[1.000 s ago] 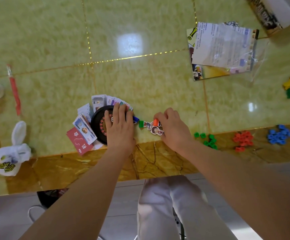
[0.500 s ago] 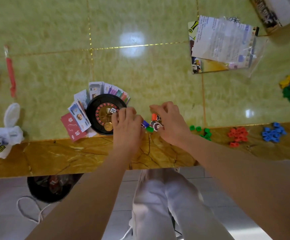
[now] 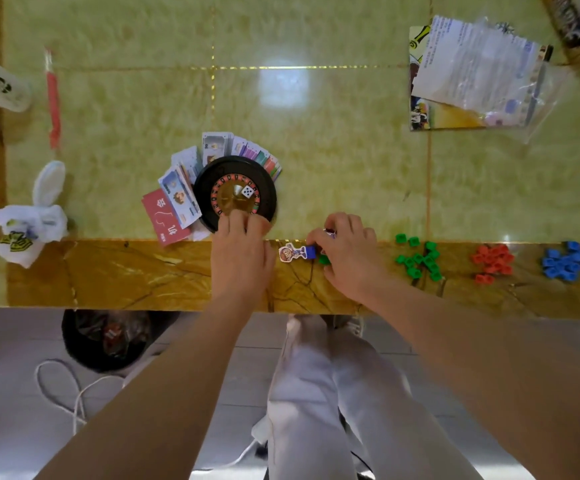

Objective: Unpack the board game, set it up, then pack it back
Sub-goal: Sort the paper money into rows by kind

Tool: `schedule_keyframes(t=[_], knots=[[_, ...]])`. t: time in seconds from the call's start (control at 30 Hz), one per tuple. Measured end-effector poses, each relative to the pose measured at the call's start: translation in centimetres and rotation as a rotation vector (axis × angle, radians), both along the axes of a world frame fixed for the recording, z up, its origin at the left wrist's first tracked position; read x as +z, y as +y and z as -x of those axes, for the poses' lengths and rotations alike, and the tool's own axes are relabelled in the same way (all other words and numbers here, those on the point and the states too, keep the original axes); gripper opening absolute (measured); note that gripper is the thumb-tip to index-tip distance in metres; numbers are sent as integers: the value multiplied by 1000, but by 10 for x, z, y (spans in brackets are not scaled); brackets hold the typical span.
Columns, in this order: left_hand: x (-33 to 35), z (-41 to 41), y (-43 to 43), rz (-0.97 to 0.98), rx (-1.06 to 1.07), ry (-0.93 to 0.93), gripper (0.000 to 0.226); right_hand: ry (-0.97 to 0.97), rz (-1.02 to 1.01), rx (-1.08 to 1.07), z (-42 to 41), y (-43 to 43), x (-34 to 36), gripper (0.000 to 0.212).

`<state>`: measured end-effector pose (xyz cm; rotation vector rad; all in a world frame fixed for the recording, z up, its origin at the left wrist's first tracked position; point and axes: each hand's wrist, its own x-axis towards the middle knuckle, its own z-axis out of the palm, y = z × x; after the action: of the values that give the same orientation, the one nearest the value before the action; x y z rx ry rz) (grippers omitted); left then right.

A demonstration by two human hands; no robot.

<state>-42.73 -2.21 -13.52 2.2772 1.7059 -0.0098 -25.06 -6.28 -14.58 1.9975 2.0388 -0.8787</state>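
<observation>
Left hand (image 3: 240, 251) retreated to near edge of wheel (image 3: 235, 174).

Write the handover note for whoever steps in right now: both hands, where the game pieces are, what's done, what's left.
Left hand: fingers on the near rim of the roulette wheel; grip unclear.
Right hand: curled round character pawns, right of the wheel.
White die sits in the wheel, cards fanned around it. Green pile, red pile, blue pile lie further right.
Done: unpacked, pieces sorted by colour.
Left: probably place the pawns, finish setup, then repack into the box.
</observation>
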Motion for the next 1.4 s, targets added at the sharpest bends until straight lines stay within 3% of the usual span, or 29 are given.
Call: schedule_keyframes(t=[0.17,0.3,0.47,0.73,0.83,1.13,1.4], knots=[[4,13,-6,98,322,-136,17,149,-59,-85,5,7,8,52],[5,34,-1,141,440,-134,20,524,2,-535,32,34,12,32],[1,58,13,235,411,-146,19,619,159,-900,64,72,3,29],[-2,98,45,279,202,-147,30,388,156,-937,82,95,-5,25],[-1,108,62,270,166,-159,36,362,153,-953,83,102,-4,25],[6,123,84,265,135,-129,23,388,141,-854,81,102,7,20],[7,140,51,393,307,-77,17,278,291,-390,101,66,24,15]])
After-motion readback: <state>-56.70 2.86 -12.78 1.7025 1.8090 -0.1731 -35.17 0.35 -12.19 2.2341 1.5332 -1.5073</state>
